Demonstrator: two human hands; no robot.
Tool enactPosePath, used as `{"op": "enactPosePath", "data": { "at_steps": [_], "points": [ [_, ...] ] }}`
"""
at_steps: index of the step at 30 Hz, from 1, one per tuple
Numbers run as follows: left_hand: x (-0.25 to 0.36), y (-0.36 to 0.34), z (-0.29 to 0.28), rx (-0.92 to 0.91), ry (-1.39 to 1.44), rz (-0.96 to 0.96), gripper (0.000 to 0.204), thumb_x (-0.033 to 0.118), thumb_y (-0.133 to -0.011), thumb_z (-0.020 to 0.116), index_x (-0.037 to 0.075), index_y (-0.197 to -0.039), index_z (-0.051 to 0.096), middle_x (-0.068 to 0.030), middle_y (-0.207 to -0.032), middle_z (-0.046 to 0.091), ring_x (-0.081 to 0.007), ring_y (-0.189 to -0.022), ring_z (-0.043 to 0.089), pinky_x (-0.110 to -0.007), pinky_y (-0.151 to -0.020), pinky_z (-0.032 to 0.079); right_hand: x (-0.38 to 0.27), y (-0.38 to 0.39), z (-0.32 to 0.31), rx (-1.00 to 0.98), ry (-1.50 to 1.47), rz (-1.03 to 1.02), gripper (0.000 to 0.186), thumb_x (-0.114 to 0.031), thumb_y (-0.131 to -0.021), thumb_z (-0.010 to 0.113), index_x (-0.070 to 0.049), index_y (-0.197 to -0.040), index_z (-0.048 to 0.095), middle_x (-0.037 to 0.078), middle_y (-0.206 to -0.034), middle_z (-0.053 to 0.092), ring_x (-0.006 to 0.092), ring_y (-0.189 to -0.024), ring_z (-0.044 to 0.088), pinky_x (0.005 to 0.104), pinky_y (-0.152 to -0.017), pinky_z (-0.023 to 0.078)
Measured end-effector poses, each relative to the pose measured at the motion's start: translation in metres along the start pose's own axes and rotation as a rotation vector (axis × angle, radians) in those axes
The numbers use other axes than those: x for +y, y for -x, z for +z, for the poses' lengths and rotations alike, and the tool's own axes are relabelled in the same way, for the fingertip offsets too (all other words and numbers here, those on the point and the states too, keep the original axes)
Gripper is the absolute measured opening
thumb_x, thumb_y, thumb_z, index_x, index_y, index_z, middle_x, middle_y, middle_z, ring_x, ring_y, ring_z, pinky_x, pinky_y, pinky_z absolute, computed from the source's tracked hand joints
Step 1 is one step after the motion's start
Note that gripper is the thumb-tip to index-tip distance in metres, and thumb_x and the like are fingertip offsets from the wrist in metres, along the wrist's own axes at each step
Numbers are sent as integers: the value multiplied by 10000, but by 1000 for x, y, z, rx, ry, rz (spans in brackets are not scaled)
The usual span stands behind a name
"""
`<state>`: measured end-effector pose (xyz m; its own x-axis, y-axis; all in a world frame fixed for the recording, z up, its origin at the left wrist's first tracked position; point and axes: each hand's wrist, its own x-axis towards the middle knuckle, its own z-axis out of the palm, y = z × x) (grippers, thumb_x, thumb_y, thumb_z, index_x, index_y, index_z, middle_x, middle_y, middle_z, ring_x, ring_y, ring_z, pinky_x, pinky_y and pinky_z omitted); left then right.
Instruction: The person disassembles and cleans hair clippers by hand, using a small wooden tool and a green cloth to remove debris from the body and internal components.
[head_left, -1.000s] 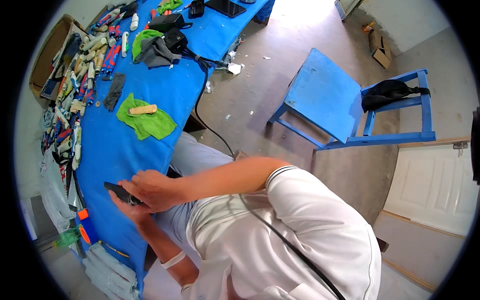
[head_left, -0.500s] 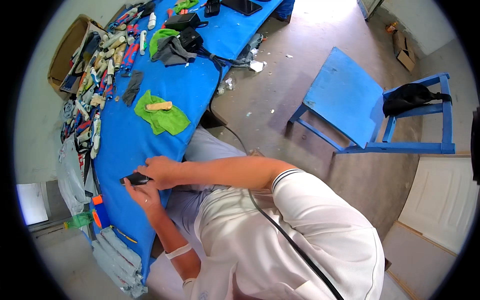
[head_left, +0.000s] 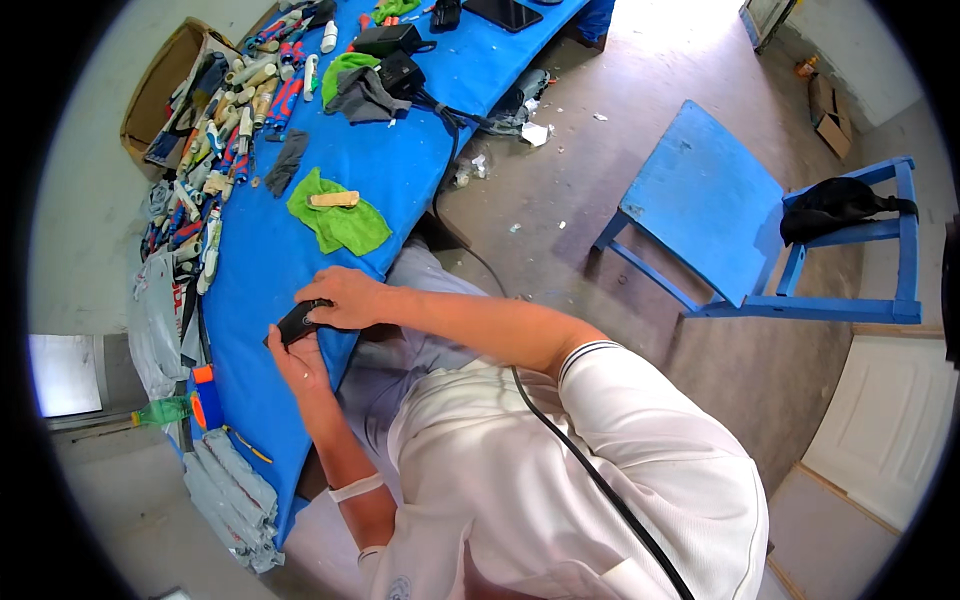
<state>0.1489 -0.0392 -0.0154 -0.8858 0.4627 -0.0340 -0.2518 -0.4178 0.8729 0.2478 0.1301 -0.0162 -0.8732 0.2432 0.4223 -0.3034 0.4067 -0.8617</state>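
Both my hands are on a small black rounded object above the near part of the blue-covered table. My left hand holds it from below, fingers closed around its lower end. From above, the fingers of my right hand grip its upper end. What kind of object it is cannot be made out. Beyond my hands a green cloth lies on the table. A tan block rests on that cloth. A dark grey cloth lies farther off to the left.
Many tubes are heaped along the left edge beside a cardboard box. Black power adapters, another grey cloth and a phone lie farther back. A blue chair stands at right; a black cable crosses my shirt.
The black object has tilted from nearly level to slanting upward, with its upper end under my right fingers. My right hand has moved up; the whole view has shifted slightly.
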Motion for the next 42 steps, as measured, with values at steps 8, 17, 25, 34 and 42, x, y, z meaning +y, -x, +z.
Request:
{"op": "enactPosePath", "data": {
  "at_steps": [8,17,25,34,42],
  "points": [
    [4,14,11,-3,27,-4,382,287,-981,554,-76,-1098,542,-210,-1131,618,-294,-1074,606,-416,-1005,475,5,-1,7,64,-88,-22,292,-265,-846,654,-137,-1107,683,109,-1025,643,311,-1004,600,417,-851,481],
    [1,26,1,38,49,5,352,253,-956,603,-59,-1105,535,-204,-1155,603,-302,-1107,591,-426,-1029,462,3,0,13,162,-15,9,313,-384,-825,667,-101,-954,700,132,-857,683,327,-817,660,434,-713,508],
    [-3,32,-5,48,61,31,381,238,-947,633,-79,-1124,518,-213,-1190,581,-305,-1154,565,-426,-1071,434,4,-5,15,205,-143,32,243,-306,-803,676,-76,-855,736,119,-832,708,304,-788,679,388,-700,523],
    [-5,40,-7,24,209,-51,289,229,-1008,536,-29,-1134,565,-139,-1103,611,-245,-1066,591,-373,-978,479,27,-10,-1,276,-153,-65,213,-198,-922,544,-41,-844,665,128,-792,661,276,-727,637,374,-700,503],
    [-5,61,-4,-163,260,-6,273,219,-968,609,-8,-1119,596,-163,-1148,624,-279,-1139,581,-415,-1039,452,18,-5,-27,62,-1017,397,225,-136,-949,576,23,-1090,650,120,-1119,670,202,-1013,647,312,-923,506]
  ]
}}
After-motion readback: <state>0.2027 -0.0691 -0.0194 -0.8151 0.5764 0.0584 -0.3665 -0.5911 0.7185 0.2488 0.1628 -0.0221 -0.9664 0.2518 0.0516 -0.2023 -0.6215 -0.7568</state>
